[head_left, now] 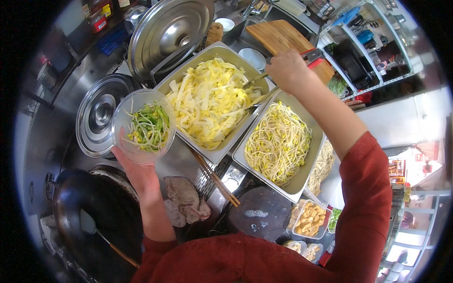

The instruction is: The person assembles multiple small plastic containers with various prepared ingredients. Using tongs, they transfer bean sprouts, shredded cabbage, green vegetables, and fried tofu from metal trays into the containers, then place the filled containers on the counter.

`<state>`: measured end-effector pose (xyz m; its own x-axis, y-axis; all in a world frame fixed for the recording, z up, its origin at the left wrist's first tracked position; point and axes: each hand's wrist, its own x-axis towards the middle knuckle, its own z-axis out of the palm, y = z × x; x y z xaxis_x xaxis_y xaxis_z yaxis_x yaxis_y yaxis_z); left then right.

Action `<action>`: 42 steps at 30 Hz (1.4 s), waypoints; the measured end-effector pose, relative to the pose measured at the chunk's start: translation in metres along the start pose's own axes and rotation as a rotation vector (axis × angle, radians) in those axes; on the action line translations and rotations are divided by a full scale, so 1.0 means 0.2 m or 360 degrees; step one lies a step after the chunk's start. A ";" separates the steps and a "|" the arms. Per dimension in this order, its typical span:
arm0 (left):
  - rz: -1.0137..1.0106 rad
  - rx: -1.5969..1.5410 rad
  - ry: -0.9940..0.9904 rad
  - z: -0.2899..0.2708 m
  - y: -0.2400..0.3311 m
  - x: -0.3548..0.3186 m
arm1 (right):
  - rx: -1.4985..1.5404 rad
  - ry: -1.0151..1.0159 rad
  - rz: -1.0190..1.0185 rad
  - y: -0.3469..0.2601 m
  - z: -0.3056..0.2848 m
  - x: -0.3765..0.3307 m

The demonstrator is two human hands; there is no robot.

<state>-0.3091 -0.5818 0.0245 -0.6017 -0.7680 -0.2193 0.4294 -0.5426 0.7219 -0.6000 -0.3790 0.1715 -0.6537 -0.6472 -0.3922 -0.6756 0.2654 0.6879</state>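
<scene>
A clear round plastic tub point(163, 144) rests in my left hand point(137, 172), its fingers curled around its side and underneath. Inside lie green vegetable strips point(152, 120) and a few bean sprouts. My right hand point(287, 73) is closed around metal tongs point(262, 98) that reach into the metal pan point(218, 154) of shredded cabbage point(203, 104). Whether the tongs' tips grip any cabbage, I cannot tell. Just right of that pan, a second metal pan point(295, 191) holds yellow-headed bean sprouts point(278, 146).
Two round metal lids point(165, 35) stand and lie at the left. A dark wok point(71, 198) with a ladle point(106, 238) is at lower left. Chopsticks point(214, 178), a cloth point(181, 193) and a tub of yellow pieces point(309, 219) lie nearby. A wooden board point(278, 35) leans over the sink.
</scene>
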 end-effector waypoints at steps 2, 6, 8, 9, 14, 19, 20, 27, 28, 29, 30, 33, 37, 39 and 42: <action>0.0022 0.0103 0.0077 -0.02 0.02 0.02 | -0.0009 -0.0027 0.0020 -0.08 0.02 0.02; 0.0126 0.0205 0.0108 -0.06 0.04 0.04 | -0.0021 0.0186 -0.0018 -0.05 0.04 -0.03; 0.0144 0.0210 0.0077 -0.05 0.05 0.05 | 0.0012 0.0351 0.0004 0.05 0.03 -0.11; 0.0113 0.0172 0.0146 -0.04 0.06 0.05 | 0.0066 0.0369 0.0028 0.11 0.01 -0.14; 0.0026 0.0000 0.0177 0.00 0.04 0.03 | 0.0348 0.0651 0.0153 0.22 -0.09 -0.29; 0.0168 0.0123 0.0092 -0.06 0.02 0.07 | 0.0432 0.0600 0.0079 -0.05 -0.13 -0.18; 0.0169 0.0103 0.0084 -0.08 0.02 0.07 | 0.0384 0.0496 0.0016 -0.11 -0.12 -0.17; 0.0163 0.0113 0.0115 -0.10 0.07 0.06 | 0.0358 0.0138 0.0062 -0.18 -0.04 -0.22; 0.0154 0.0120 0.0121 -0.09 0.07 0.06 | 0.0221 0.0039 0.0046 -0.18 -0.05 -0.24; 0.0123 0.0089 0.0121 -0.08 0.07 0.05 | 0.0309 -0.0069 -0.0009 -0.16 -0.07 -0.24; 0.0094 0.0060 0.0120 -0.07 0.07 0.03 | 0.0274 -0.0067 0.0031 -0.16 -0.09 -0.25; 0.0066 0.0036 0.0121 -0.05 0.08 0.03 | 0.0332 0.0132 0.0062 -0.04 -0.17 -0.33; 0.0069 0.0014 0.0118 -0.02 0.07 0.02 | 0.0536 0.0371 0.0140 0.05 -0.21 -0.36; 0.0070 0.0014 0.0088 0.00 0.07 0.02 | 0.0533 0.0485 0.0002 -0.01 -0.19 -0.29; 0.0063 0.0040 0.0118 0.01 0.06 0.02 | 0.0456 0.0481 0.0058 -0.23 -0.12 -0.14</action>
<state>-0.3065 -0.5905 0.0332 -0.5325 -0.8124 -0.2376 0.4344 -0.5032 0.7470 -0.5423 -0.3903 0.1646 -0.5781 -0.8031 -0.1447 -0.7495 0.4525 0.4832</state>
